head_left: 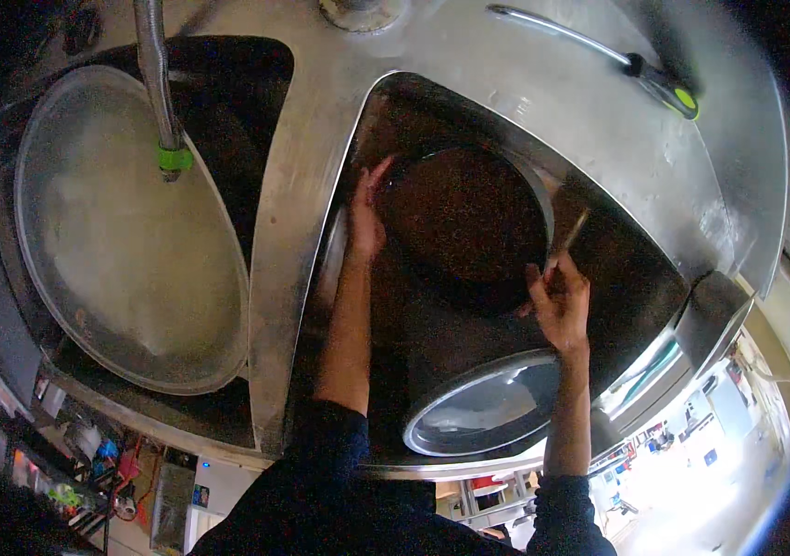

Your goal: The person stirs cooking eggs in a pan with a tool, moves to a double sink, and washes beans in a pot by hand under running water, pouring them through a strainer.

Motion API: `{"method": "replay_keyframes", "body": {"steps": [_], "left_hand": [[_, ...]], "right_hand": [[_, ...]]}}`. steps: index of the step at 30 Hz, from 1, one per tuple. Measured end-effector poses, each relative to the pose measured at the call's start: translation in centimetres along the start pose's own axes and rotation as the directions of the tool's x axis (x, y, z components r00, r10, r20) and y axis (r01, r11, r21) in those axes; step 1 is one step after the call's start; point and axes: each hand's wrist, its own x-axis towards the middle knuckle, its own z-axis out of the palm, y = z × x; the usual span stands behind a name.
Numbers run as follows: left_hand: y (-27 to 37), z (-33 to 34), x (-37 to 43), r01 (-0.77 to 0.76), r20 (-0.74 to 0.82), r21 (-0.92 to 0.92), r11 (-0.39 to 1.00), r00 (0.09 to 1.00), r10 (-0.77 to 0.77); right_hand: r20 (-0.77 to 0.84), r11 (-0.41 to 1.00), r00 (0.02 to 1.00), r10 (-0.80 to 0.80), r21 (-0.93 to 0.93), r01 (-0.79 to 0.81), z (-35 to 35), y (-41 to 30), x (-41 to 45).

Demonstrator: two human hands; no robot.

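A large dark round pan sits in the right sink basin, its inside brownish and dim. My left hand is at the pan's left edge, thumb and fingers stretched upward; whether it grips the rim is hidden by blur. Around the right rim my right hand is closed, thumb towards the inside. A slim pale strip shows just beyond those fingers, too blurred to identify. Below the pan, a shiny round bowl or lid leans by the front of the basin, partly behind my right forearm.
In the left basin stands a large round tub of cloudy liquid. A flexible metal hose with a green band hangs over it. A metal divider separates the basins. At the back right lies a tool with a black-and-green handle.
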Motion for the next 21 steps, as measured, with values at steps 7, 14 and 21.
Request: {"method": "replay_keyframes", "body": {"steps": [7, 14, 21], "left_hand": [[0.6, 0.0, -0.3, 0.040, 0.022, -0.070, 0.997, 0.999, -0.039], [0.9, 0.3, -0.4, 0.139, -0.040, -0.097, 0.986, 0.989, -0.143], [-0.5, -0.8, 0.4, 0.130, -0.055, -0.134, 0.982, 0.989, -0.138]], "right_hand": [[-0.001, 0.999, 0.999, -0.040, -0.016, 0.040, 0.6, -0.6, 0.1], [0.031, 0.989, 0.993, -0.117, -0.082, 0.120, 0.6, -0.8, 0.2], [0.057, 0.998, 0.996, -0.062, -0.013, 0.063, 0.9, -1.2, 0.0]]}}
